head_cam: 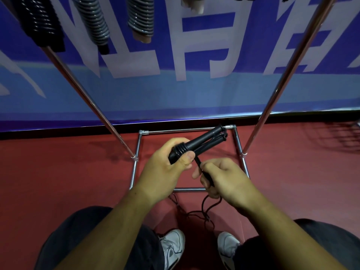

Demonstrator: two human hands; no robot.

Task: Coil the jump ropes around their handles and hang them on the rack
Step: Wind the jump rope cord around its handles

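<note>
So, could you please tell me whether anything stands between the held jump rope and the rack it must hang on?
Nothing visible does. The handles in the left hand face open space up to the rack, where coiled ropes hang at upper left. Its top is out of frame.

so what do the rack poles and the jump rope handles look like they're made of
Rack poles: polished metal, likely chromed steel; bright mirror-like streaks along them. Jump rope handles: matte black plastic or rubber, can't tell which; only a dull sheen, no glare.
</note>
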